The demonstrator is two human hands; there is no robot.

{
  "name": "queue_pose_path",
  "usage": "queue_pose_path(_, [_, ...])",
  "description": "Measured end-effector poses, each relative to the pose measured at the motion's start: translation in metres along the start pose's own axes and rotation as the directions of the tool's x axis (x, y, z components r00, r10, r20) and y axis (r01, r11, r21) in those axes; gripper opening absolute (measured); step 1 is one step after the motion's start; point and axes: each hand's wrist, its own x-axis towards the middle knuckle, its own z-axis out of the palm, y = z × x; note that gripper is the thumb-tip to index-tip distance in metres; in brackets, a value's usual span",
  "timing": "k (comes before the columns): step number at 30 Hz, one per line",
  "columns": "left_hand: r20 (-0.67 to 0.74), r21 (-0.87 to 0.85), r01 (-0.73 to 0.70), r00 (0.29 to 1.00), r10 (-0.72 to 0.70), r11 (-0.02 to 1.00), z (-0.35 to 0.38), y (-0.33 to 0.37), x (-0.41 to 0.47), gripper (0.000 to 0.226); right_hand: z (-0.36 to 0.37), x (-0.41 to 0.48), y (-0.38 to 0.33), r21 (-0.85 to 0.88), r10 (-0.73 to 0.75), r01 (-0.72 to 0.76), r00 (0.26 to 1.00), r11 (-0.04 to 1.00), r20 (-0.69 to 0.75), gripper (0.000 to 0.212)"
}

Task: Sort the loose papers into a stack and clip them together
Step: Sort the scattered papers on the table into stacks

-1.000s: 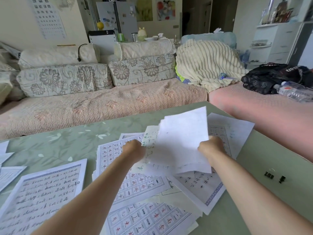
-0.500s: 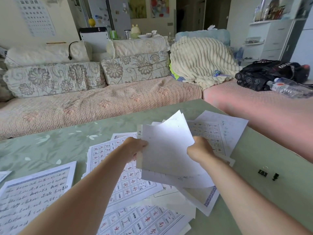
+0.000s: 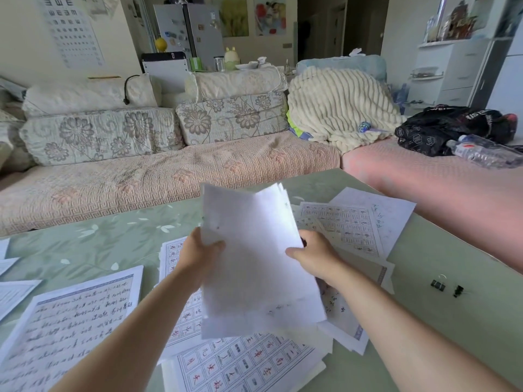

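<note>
I hold a bundle of white sheets (image 3: 254,264) upright above the green table (image 3: 85,244), blank backs toward me. My left hand (image 3: 198,253) grips its left edge, thumb on the front. My right hand (image 3: 314,256) grips the right edge the same way. More loose calligraphy practice sheets lie flat under and around the bundle: one with handwriting at the lower left (image 3: 65,329), gridded ones with red characters at the bottom (image 3: 240,363) and behind the bundle at the right (image 3: 348,227). Two black binder clips (image 3: 445,287) sit on the table at the right.
A sofa with floral cushions (image 3: 141,182) runs along the table's far edge. A pink-covered seat (image 3: 452,193) borders the table's right side, carrying a cream blanket, a black bag and a plastic bottle. More paper corners poke in at the far left (image 3: 8,267).
The held sheets have been turned from a wide, tilted spread to a taller upright bundle. Both hands moved closer together along its side edges.
</note>
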Motion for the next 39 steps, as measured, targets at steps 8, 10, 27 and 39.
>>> queue_pose_path(8, [0.071, -0.212, 0.129, 0.991, -0.116, 0.969, -0.045, -0.035, -0.020, 0.026, -0.042, -0.015, 0.017, -0.641, 0.151, -0.177, 0.984, 0.747, -0.095, 0.086])
queue_pose_path(10, [0.131, -0.278, 0.183, 0.980, -0.151, 0.943, -0.047, -0.036, -0.025, 0.026, -0.051, -0.017, 0.020, -0.671, 0.211, -0.235, 0.970, 0.703, -0.118, 0.110])
queue_pose_path(27, [0.317, -0.336, 0.360, 0.913, -0.255, 0.871, -0.005, -0.028, -0.036, 0.023, -0.074, -0.012, 0.031, -0.223, 0.163, -0.231, 0.944, 0.947, -0.286, 0.022])
queue_pose_path(39, [0.161, -0.219, 0.344, 0.936, -0.314, 0.913, -0.003, -0.015, -0.047, 0.015, -0.051, -0.029, 0.016, 0.086, 0.177, -0.166, 0.975, 0.982, -0.134, 0.005])
